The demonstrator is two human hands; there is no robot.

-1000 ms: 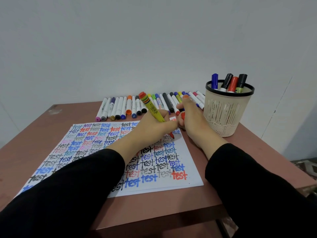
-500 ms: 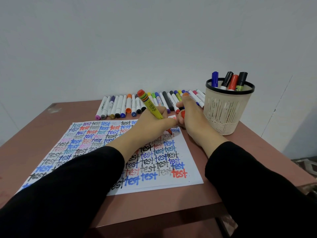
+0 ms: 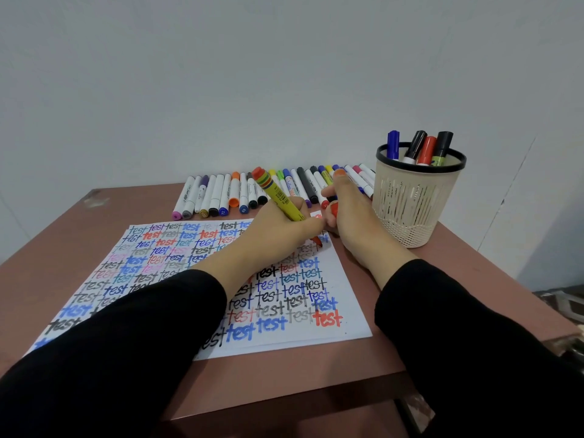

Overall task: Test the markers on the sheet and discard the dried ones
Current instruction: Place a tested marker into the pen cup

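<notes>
**Observed.** The left grip (image 3: 278, 230) is closed round the yellow marker (image 3: 282, 199). The barrel leans back toward the wall, and its red nib (image 3: 317, 243) is down on the sheet (image 3: 350, 314) near the far right corner. The right grip (image 3: 352, 218) sits at that corner, fingers curled round what looks like the red cap (image 3: 334, 211). I cannot tell whether it also pins the paper. A row of markers (image 3: 218, 196) lies on the table (image 3: 284, 377) along the wall. The basket (image 3: 410, 203), just right of the right grip, holds four markers upright.

**Step in hand, as judged.** A test stroke with the yellow marker. The sheet is almost filled with the word "test", and little bare paper remains at this corner.

**Recommendations.**
- Write on bare paper only, because a faint line laid over old words could be misread.
- Use light, even pressure. Bearing down may squeeze a mark out of a failing nib and pass it wrongly.
- Write the whole word, since a drying nib may start well and then fade.
- Pin the corner with the right grip, as the stroke runs close to the paper's edge.
- Recap at once after judging.

**Risks.**
- The left sleeve (image 3: 142, 327) lies across the sheet and could smear wet ink.
- The basket stands near the right wrist and could be knocked.
</notes>
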